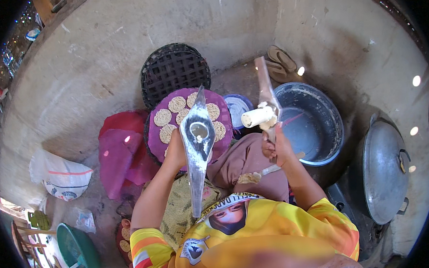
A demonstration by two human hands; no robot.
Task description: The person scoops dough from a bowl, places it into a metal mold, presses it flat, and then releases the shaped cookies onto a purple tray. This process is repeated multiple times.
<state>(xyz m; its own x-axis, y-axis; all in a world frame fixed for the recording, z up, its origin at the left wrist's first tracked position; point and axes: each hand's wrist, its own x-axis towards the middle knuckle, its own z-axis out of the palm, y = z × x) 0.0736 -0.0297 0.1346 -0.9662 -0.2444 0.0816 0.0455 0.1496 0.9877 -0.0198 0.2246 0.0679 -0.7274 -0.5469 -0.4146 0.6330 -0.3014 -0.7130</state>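
A bare concrete floor (pixel 123 51) and wall are seen. A metal paddle (pixel 197 144) is gripped by the left hand (pixel 175 153) above the purple tray (pixel 223 111). A flat blade (pixel 266 90) bearing rolled dough (pixel 257 116) is clasped in the raised right hand (pixel 276 147).

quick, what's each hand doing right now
Left hand: closed on the long grey metal plate, gripping its edge.
Right hand: closed on the flat metal blade carrying a pale dough roll.
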